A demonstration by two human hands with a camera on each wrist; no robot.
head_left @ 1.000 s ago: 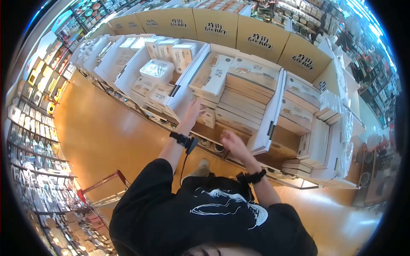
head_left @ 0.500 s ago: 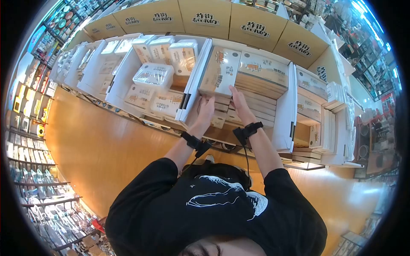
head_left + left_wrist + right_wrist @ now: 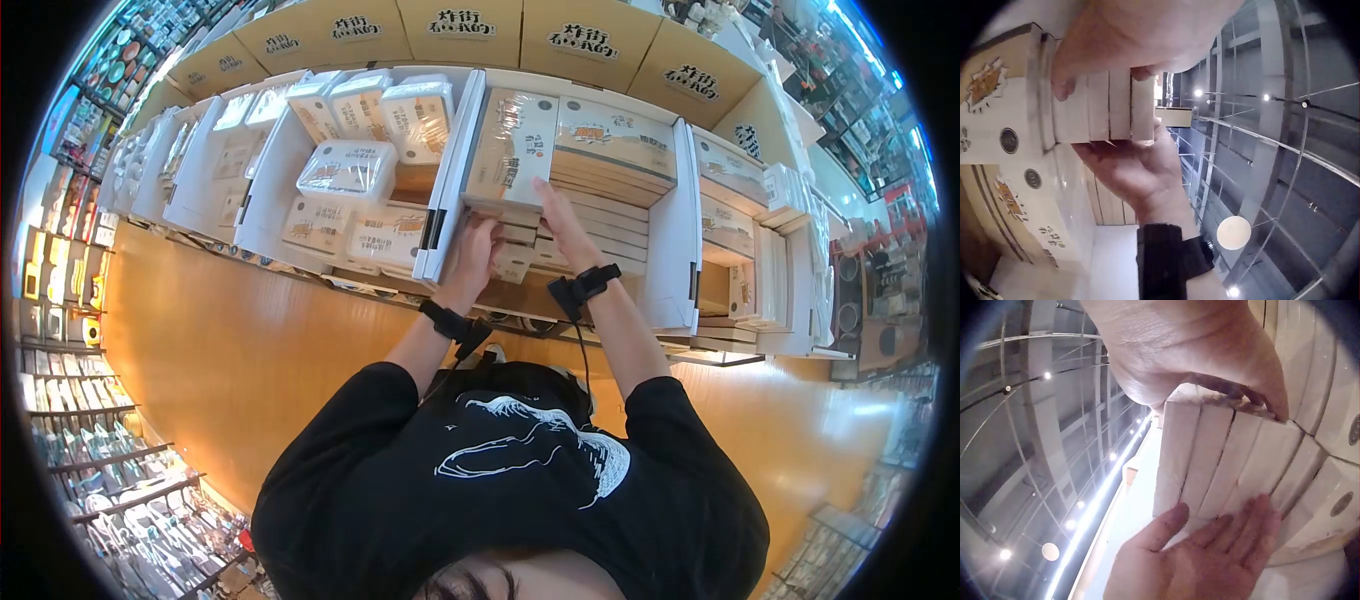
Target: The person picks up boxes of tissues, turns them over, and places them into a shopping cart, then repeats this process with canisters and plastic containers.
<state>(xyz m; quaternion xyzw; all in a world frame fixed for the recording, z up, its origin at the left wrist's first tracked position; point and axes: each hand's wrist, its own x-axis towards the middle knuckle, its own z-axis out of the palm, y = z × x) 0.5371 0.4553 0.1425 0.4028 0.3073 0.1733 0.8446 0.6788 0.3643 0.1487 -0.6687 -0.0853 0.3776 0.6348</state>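
Note:
In the head view, a stack of flat cardboard boxes (image 3: pixel 512 145) with printed tan-and-white tops stands at the left of a white-walled bin. My left hand (image 3: pixel 472 262) grips its near left corner, fingertips below the top box. On the right side my right hand (image 3: pixel 567 235) holds the stack, thumb along the top box's near edge. The left wrist view has several white box ends (image 3: pixel 1100 109) between both hands. Seen in the right wrist view, the right hand (image 3: pixel 1204 350) curls over one side of the stack, and the left hand's fingers (image 3: pixel 1254 531) lie against the other.
More flat boxes (image 3: pixel 615 140) lie to the right within the same bin. A white divider (image 3: pixel 450 180) separates it from plastic-wrapped packs (image 3: pixel 347 170) on the left. Tan printed panels (image 3: pixel 460 30) line the back. A wooden floor (image 3: pixel 220 330) and loaded shelves (image 3: pixel 60 380) lie to the left.
One second ago both hands were apart in front of the bin. They have moved forward and taken hold of the box stack from both sides; the head view has shifted slightly.

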